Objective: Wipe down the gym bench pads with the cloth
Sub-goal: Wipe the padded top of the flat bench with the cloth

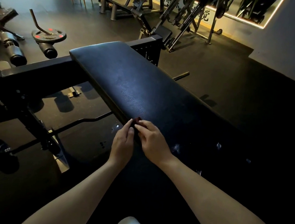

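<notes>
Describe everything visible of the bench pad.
The bench pad is long, black, with a grained leather-like cover and rounded far end, on a black metal frame. Its far half glints; pale flecks dot the near part. At its left edge the left hand and right hand pinch a dark red cloth.
</notes>
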